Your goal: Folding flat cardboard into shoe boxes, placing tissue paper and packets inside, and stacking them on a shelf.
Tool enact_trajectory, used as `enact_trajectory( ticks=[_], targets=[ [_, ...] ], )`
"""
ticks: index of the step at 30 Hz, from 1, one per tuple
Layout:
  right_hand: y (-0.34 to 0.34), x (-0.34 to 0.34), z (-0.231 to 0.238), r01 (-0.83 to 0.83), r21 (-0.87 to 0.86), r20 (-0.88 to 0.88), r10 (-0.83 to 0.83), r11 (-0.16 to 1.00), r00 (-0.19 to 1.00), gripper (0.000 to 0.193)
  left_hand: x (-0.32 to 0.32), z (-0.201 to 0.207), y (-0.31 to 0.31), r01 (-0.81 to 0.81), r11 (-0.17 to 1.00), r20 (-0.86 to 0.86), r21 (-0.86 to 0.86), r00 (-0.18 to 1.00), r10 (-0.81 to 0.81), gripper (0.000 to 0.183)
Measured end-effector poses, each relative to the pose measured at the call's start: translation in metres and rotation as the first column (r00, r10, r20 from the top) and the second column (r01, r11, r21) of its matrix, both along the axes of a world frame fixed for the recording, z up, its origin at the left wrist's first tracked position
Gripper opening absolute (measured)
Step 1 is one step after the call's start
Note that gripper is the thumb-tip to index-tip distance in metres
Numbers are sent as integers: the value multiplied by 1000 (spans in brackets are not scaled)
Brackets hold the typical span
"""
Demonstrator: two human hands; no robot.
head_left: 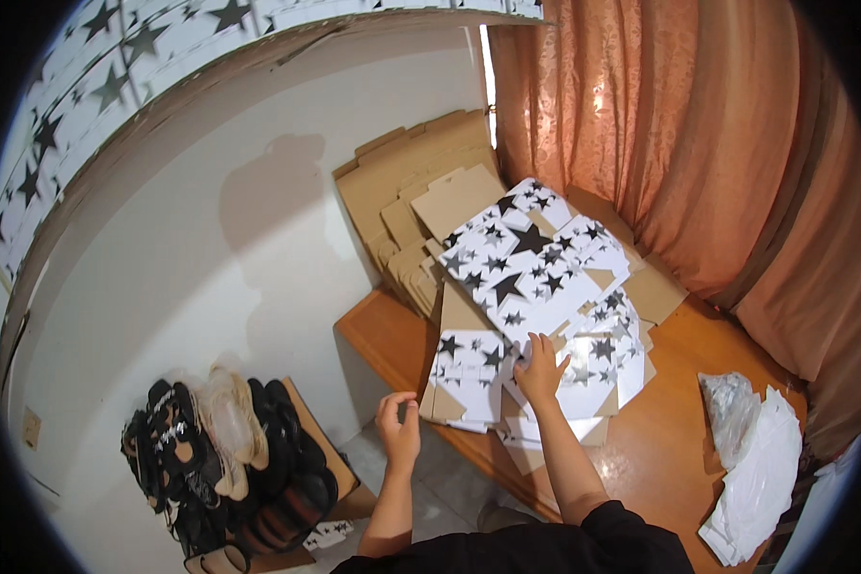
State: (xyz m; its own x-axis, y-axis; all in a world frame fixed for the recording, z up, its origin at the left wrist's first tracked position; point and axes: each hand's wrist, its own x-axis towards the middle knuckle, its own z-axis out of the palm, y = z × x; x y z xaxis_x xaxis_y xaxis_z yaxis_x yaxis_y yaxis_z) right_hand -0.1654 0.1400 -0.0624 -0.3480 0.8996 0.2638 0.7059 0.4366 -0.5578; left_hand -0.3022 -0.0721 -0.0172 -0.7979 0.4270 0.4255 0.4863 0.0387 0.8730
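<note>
A pile of flat, die-cut cardboard pieces printed with black and grey stars on white [483,292] lies on the wooden table [670,402]. My right hand [540,371] rests at the near edge of the upper star-printed pieces, its fingers spread. Another star-printed piece [469,375] lies to the left of that hand, close to the table's front edge. Just beyond that edge, my left hand [399,429] hangs in the air with nothing in it, fingers loosely bent and thumb apart. Behind the pile, plain brown cardboard sheets [416,153] lean against the wall.
Several pairs of shoes [277,430] sit on a box at the lower left. A clear plastic bag [730,411] and a stack of white sheets [758,483] lie at the table's right. An orange curtain [660,115] hangs behind. A star-patterned panel [105,86] juts out at the upper left.
</note>
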Motion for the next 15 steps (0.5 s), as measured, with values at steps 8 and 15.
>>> enact_trajectory(
  ticks=[8,15],
  targets=[
    [48,-15,-36,-56,63,216,41,996,975,69,-10,2,86,277,956,-89,-94,955,-285,11],
    [46,0,-5,-84,189,188,48,978,981,47,-20,3,113,389,914,-37,-116,918,-395,12]
  ],
)
